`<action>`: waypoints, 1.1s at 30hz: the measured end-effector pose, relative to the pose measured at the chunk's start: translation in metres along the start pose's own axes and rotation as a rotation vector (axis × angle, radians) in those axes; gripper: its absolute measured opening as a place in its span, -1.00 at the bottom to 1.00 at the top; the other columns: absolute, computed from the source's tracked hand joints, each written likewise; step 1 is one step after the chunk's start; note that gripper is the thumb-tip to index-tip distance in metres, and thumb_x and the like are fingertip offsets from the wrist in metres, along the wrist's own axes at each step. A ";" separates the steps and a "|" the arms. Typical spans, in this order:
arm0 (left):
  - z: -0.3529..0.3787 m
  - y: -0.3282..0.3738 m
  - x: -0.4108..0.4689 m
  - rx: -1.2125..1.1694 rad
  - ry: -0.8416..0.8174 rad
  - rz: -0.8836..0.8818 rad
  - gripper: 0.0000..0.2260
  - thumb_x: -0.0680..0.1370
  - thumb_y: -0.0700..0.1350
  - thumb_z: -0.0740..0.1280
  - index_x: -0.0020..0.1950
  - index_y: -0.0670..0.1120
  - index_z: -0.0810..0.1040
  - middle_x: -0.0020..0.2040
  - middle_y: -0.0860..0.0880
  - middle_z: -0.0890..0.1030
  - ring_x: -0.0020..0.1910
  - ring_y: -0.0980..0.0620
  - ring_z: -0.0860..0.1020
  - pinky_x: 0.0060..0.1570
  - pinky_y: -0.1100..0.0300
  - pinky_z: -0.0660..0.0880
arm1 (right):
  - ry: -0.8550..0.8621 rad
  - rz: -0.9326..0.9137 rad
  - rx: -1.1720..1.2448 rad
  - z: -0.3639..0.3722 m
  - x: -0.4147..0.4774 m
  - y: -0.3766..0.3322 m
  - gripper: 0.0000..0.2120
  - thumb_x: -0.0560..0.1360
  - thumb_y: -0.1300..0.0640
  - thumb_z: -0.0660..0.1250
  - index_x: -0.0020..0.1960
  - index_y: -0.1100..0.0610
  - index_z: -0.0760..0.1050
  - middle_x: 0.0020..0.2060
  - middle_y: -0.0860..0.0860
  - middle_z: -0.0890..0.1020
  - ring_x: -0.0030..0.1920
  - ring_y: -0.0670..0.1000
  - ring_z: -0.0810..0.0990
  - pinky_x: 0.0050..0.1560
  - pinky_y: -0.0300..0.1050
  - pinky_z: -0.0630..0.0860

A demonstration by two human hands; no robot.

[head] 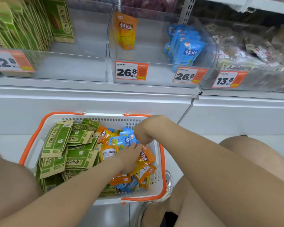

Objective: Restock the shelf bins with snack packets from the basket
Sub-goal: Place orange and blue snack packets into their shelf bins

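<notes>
1. Shelf: clear bins along the top of view. Left bin holds green packs upright at its left end, right part bare. Middle bin has one orange pouch leaning at the back left and a short row of blue pouches at its right. A further bin to the right is full of mixed wrapped snacks.

2. Basket: white with orange rim, on the floor just below the shelf, between the person's knees. Green packs fill its left half; orange and blue pouches lie jumbled in the right half.

3. Left hand: reaching palm-down into the pouch heap, fingers spread flat over the pouches, tips touching a blue pouch. It looks pressed on, not closed round anything.

4. Right hand: bent at the wrist, fingers pointing down into the heap at the blue pouch. The fingers are hidden behind the wrist; cannot tell whether they have a grip.

5. Judgement on the step: sorting blue pouches out of the mix. Best to gather one colour only, stack several face-aligned, and let the left hand hold the orange ones down so they don't drag along.

6. Placement ahead: blue goes at the front of the blue row, upright, labels forward, behind its own price tag.
</notes>
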State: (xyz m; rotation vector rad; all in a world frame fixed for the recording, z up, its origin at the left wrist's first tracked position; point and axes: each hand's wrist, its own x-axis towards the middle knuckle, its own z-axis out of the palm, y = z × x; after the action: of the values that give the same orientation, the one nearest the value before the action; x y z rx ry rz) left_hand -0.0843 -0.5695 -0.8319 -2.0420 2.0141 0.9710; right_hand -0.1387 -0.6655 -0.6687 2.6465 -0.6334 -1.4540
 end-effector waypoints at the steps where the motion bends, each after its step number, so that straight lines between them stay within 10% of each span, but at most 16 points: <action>1: 0.000 0.001 0.001 -0.011 0.021 -0.013 -0.20 0.60 -0.13 0.40 0.69 -0.04 -0.04 0.57 -0.17 0.25 0.42 -0.25 0.41 0.34 -0.10 0.47 | -0.003 -0.003 0.012 0.000 0.002 0.001 -0.81 0.67 0.15 0.15 0.20 0.10 0.49 0.09 0.02 0.47 0.13 0.12 0.58 0.26 0.09 0.58; 8: -0.012 -0.002 0.006 -0.142 -0.005 0.019 -0.70 0.56 -0.03 0.50 0.12 0.05 0.39 0.23 -0.07 0.47 0.08 -0.02 0.49 0.04 0.08 0.44 | 0.016 -0.001 0.058 -0.001 0.005 0.006 -0.75 0.65 0.15 0.17 0.29 0.10 0.49 0.11 0.00 0.52 0.11 0.10 0.60 0.22 0.06 0.60; 13: -0.048 -0.019 -0.007 -0.543 0.117 -0.022 -0.45 0.56 -0.01 0.51 0.50 0.04 0.40 0.35 0.01 0.56 0.23 0.02 0.56 0.23 0.10 0.51 | 0.101 0.047 0.212 -0.011 0.007 0.029 -0.53 0.56 0.17 0.23 0.46 0.04 0.47 0.39 0.04 0.53 0.31 0.15 0.58 0.26 0.13 0.58; 19: -0.112 -0.015 -0.032 -1.158 0.374 0.088 -0.60 0.55 -0.25 0.52 0.35 -0.03 0.55 0.13 -0.10 0.74 0.13 -0.08 0.71 0.18 -0.09 0.65 | 0.393 0.071 0.289 -0.030 -0.018 0.058 -0.79 0.49 0.10 0.39 0.09 0.14 0.63 -0.04 0.09 0.67 -0.04 0.15 0.66 -0.03 0.04 0.66; 27: -0.167 -0.003 -0.074 -1.168 0.632 0.176 -0.80 0.65 -0.02 0.40 0.25 0.00 0.67 0.10 0.00 0.76 0.10 0.00 0.72 0.12 -0.01 0.65 | 0.785 0.048 0.596 -0.048 -0.060 0.065 -0.75 0.47 0.04 0.51 -0.28 0.16 0.59 -0.34 0.09 0.61 -0.28 0.02 0.50 -0.32 -0.10 0.39; 33: -0.207 0.001 -0.092 -1.052 0.864 0.172 -0.86 0.67 -0.06 0.37 0.14 -0.04 0.70 -0.01 -0.02 0.73 -0.07 0.05 0.73 -0.17 0.25 0.62 | 1.053 0.049 0.861 -0.057 -0.081 0.062 -0.83 0.47 -0.01 0.53 -0.02 0.05 0.68 -0.18 0.02 0.69 -0.15 0.03 0.64 -0.18 -0.06 0.59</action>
State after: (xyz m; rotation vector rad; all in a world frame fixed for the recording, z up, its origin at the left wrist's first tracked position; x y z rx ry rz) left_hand -0.0039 -0.5946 -0.6220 -3.3199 2.3131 1.6322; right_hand -0.1502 -0.6996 -0.5581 3.2867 -1.2858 0.4866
